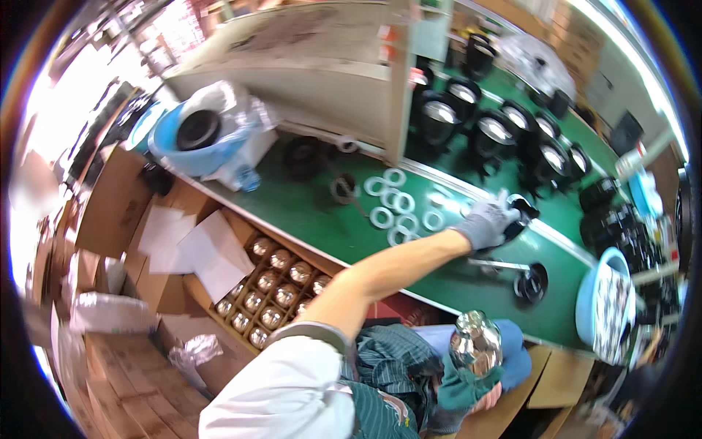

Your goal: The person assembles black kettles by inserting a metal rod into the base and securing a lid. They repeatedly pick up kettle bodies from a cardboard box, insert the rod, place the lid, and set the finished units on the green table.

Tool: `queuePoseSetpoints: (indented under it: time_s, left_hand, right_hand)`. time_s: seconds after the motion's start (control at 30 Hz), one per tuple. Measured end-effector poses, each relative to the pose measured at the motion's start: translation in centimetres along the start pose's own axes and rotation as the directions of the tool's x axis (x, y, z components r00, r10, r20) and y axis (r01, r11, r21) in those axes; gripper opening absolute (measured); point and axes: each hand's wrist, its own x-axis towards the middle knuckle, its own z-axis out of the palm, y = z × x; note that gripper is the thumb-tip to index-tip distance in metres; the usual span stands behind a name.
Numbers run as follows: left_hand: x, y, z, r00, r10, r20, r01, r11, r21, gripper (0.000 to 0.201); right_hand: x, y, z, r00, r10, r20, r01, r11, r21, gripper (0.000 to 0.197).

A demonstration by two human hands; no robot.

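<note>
My left hand (487, 224), in a grey glove, reaches across the green bench, its fingers closed on the edge of a glossy black bowl-shaped part (518, 218). My right hand (488, 399) is low at the front, by my lap. It grips a shiny chrome glass bulb (475, 340) through a green cloth (464, 388), with the bulb's narrower end upward. Several white rings (382, 217) lie on the bench left of my left hand. A metal rod with a black round base (531, 284) lies nearer to me.
A divided cardboard box (285, 295) of chrome bulbs stands at left, with white sheets (216, 252) on its edge. Several black lamp housings (497, 133) stand across the bench. Blue tubs stand at far left (175, 150) and right (591, 296). A post (397, 88) rises behind the rings.
</note>
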Motion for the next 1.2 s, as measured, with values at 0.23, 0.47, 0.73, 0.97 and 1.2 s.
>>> queuePoseSetpoints:
  time_s: [0.23,0.47,0.73,0.97,1.2]
  left_hand:
    - [-9.3,0.6,-11.4,0.82,-0.107,-0.562,-0.046,0.967,-0.252,0.066]
    - [-31.3,-3.0,-21.3,0.838,-0.545,-0.012,0.543,0.836,-0.077,0.061]
    - [-52.1,-19.4,-28.6,0.155,-0.877,-0.456,0.94,-0.011,0.341,0.069]
    - [-46.5,-19.8,-25.2,0.68,-0.576,-0.454,0.672,0.737,0.072,0.07]
    - [-37.5,-2.0,-14.2,0.896,-0.361,-0.259,0.277,0.909,-0.31,0.09]
  right_hand:
    - [1.5,-0.4,0.5,1.0,0.0,0.006,0.0,0.998,-0.064,0.061]
    - [2.5,-0.4,1.2,0.999,0.015,0.045,-0.009,0.992,-0.129,0.064]
    - [1.5,1.2,2.6,0.995,0.04,0.096,-0.019,0.978,-0.207,0.067]
    - [-0.4,3.3,6.1,0.977,0.046,0.207,0.018,0.955,-0.296,0.071]
    - [-2.7,5.1,8.5,0.943,-0.046,0.329,0.201,0.867,-0.455,0.068]
